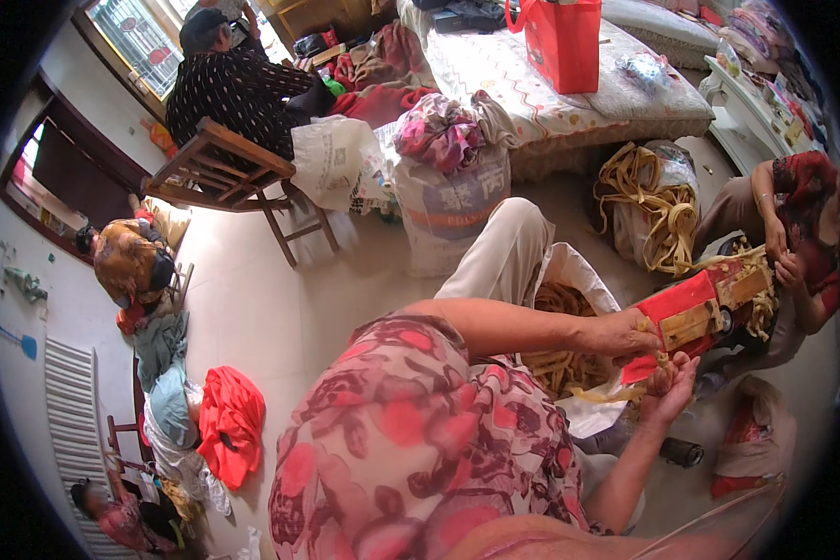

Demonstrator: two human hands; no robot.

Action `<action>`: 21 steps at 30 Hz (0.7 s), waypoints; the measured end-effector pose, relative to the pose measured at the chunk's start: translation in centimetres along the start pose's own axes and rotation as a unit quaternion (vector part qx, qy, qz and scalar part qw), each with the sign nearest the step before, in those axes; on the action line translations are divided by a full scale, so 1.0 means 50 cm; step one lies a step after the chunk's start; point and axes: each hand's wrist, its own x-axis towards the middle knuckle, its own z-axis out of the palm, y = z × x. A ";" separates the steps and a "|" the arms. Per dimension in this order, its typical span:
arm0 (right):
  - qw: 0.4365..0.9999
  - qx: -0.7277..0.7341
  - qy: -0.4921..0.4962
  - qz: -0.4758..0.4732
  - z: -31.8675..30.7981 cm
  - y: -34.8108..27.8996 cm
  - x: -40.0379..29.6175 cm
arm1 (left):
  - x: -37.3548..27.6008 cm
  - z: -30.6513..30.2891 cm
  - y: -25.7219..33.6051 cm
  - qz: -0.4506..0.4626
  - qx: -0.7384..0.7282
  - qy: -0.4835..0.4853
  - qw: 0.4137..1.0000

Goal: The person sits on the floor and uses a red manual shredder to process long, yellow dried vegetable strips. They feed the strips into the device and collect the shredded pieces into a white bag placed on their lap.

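Note:
My left hand (626, 334) is closed with its fingertips around a knobbly tan piece that looks like part of a tan strip (612, 396). Just below it, my right hand (668, 389) is turned partly palm up, its fingers curled on the strip. From there the strip trails toward an open white sack (597, 273) between my legs. Many coiled tan strips (560, 367) fill that sack. Close beyond both hands is a red panel (675, 308) bearing a wooden block (691, 325) and a small wheel (726, 320). My fingers partly hide the strip's end.
Facing me sits a person (787, 252) with both hands near more tan strips (763, 308). A bundle of strips (647, 203) tops a bag beyond my left knee. A dark cylinder (682, 453) lies on the floor. A stuffed sack (451, 217) stands beside a bed (630, 112).

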 end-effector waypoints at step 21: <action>0.944 -0.320 -0.082 0.009 0.026 0.083 -0.016 | -0.002 -0.002 -0.140 0.068 0.685 0.021 0.725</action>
